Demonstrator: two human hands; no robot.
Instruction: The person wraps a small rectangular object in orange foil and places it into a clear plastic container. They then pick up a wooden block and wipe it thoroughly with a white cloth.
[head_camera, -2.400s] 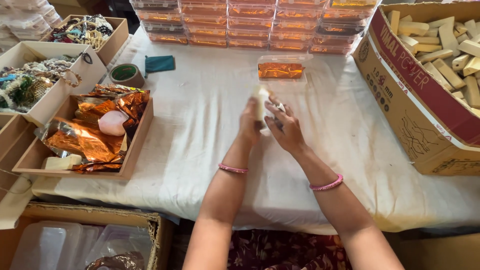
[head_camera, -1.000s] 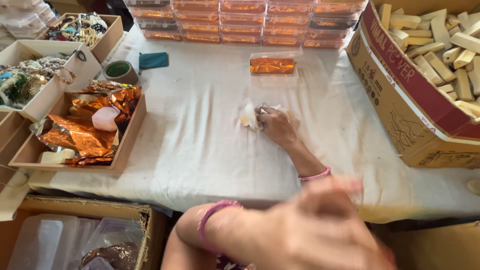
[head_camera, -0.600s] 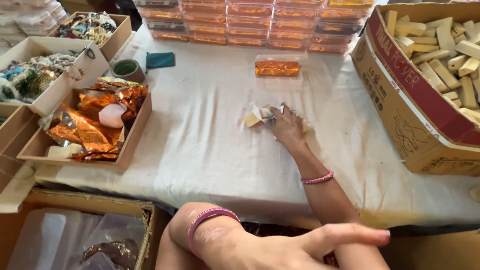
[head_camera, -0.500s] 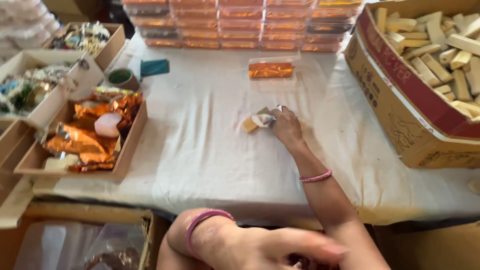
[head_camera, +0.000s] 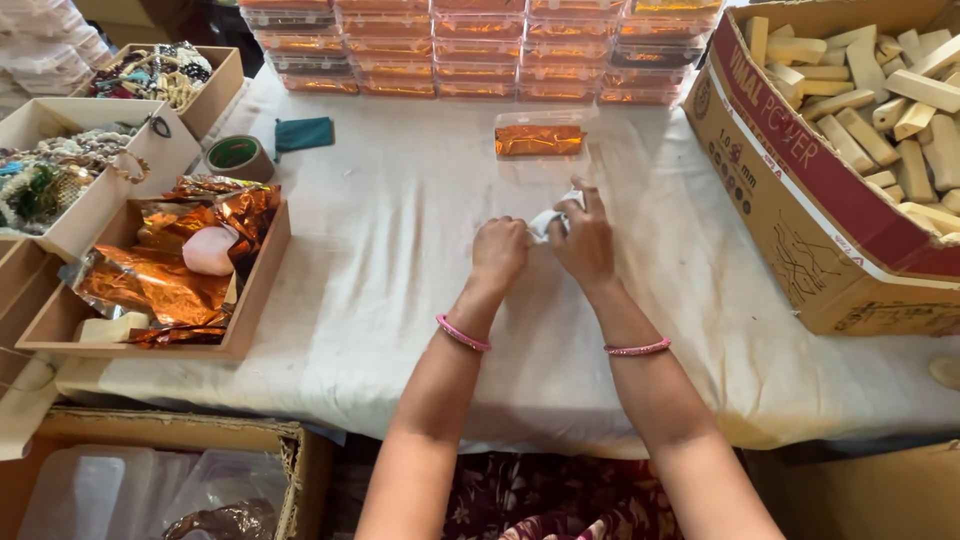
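My left hand (head_camera: 498, 252) and my right hand (head_camera: 583, 240) meet over the middle of the white cloth-covered table (head_camera: 400, 260). Between them they grip a small pale block in a white wrapper (head_camera: 546, 222), mostly hidden by the fingers. Each wrist wears a pink bangle. Just beyond the hands lies a clear plastic box with an orange foil-wrapped piece (head_camera: 540, 139) inside.
Stacks of filled clear boxes (head_camera: 480, 50) line the far edge. A big cardboard carton of pale wooden blocks (head_camera: 880, 110) stands at the right. At the left are a tray of orange foil sheets (head_camera: 180, 270), a green tape roll (head_camera: 236, 156) and boxes of trinkets (head_camera: 60, 170).
My left hand was down near my lap, close to the camera. It has come back up to the table and joined the right hand on the small wrapped block.
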